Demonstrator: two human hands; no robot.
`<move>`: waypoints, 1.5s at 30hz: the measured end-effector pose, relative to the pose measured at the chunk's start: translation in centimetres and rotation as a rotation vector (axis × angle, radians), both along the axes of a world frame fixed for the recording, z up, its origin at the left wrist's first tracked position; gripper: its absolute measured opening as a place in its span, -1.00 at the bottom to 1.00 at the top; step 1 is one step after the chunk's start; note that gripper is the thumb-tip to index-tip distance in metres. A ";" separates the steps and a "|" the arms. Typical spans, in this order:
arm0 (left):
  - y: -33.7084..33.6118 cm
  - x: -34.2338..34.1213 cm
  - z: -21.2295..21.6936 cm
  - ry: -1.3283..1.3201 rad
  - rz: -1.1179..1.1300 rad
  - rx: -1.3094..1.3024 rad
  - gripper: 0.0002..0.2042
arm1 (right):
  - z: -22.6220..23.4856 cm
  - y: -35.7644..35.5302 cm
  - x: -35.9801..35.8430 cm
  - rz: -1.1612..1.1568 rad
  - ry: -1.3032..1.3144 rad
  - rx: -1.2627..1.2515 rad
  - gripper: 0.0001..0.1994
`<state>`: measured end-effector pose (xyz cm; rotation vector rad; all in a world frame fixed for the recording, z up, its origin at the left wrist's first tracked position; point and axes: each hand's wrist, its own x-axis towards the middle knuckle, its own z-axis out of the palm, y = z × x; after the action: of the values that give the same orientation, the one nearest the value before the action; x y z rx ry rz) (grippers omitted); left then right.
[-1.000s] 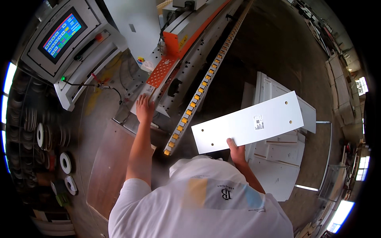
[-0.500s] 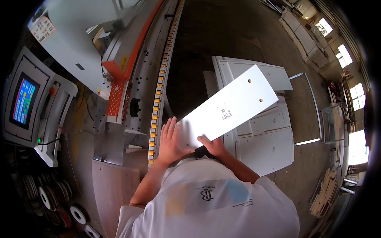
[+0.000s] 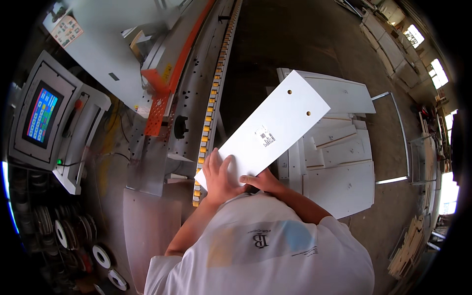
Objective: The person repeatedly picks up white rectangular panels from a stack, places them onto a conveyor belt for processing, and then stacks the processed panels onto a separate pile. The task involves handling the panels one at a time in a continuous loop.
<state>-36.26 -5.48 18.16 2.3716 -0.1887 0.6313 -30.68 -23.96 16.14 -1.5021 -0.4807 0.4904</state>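
A long white panel (image 3: 275,125) with two round holes near its far end and a printed label in the middle is held in front of my body, slanting from near left to far right. My left hand (image 3: 220,177) lies on top of its near end, fingers spread across the surface. On the near right edge, my right hand (image 3: 263,180) grips the panel, thumb on top and fingers hidden underneath. The panel's near left corner overlaps the yellow roller rail (image 3: 209,118) in view; whether they touch I cannot tell.
Several white panels (image 3: 339,184) lie stacked to the right, beside a metal frame (image 3: 400,132). On the left stand a large grey machine with an orange guard (image 3: 157,110) and a control screen (image 3: 42,115). Rolls of edge tape (image 3: 102,256) sit at the lower left.
The panel has turned a little and shifted left relative to the stack, its near corner now by the roller rail. My left hand has moved further onto its face, fingers wider apart.
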 end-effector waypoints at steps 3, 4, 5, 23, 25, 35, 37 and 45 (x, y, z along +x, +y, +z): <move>1.4 -1.3 -0.7 0.049 0.050 0.023 -0.05 | -1.4 0.6 -0.5 0.057 0.222 0.030 -0.39; 1.9 -1.7 -0.9 0.067 0.062 0.034 -0.06 | -1.8 0.6 -0.5 0.094 0.270 0.002 -0.43; 2.4 -2.2 -1.0 0.085 0.073 0.045 -0.08 | -2.0 0.4 -0.5 0.129 0.319 -0.027 -0.46; 3.7 -1.5 0.0 0.051 0.108 -0.211 -0.39 | 2.0 -1.7 1.5 -0.072 -0.350 -0.196 -0.72; 4.1 -1.1 0.7 0.074 0.050 -0.151 -0.47 | 3.2 -2.3 2.2 -0.056 -0.547 -0.224 -0.75; 3.9 0.0 -1.0 0.605 -0.114 -1.176 -0.71 | 2.9 -5.7 2.1 -0.157 -0.161 -0.335 -0.62; 3.5 0.3 -1.4 0.617 -0.112 -1.290 -0.71 | 2.7 -5.3 2.5 -0.173 -0.201 -0.321 -0.64; 3.3 -0.2 -3.8 0.609 0.017 -1.333 -0.69 | -2.1 -6.3 3.2 -0.176 -0.027 -0.319 -0.60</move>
<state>-36.48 -2.21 14.40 1.1507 0.4115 -0.0558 -27.50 -30.28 14.07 -1.8415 -0.2958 0.4215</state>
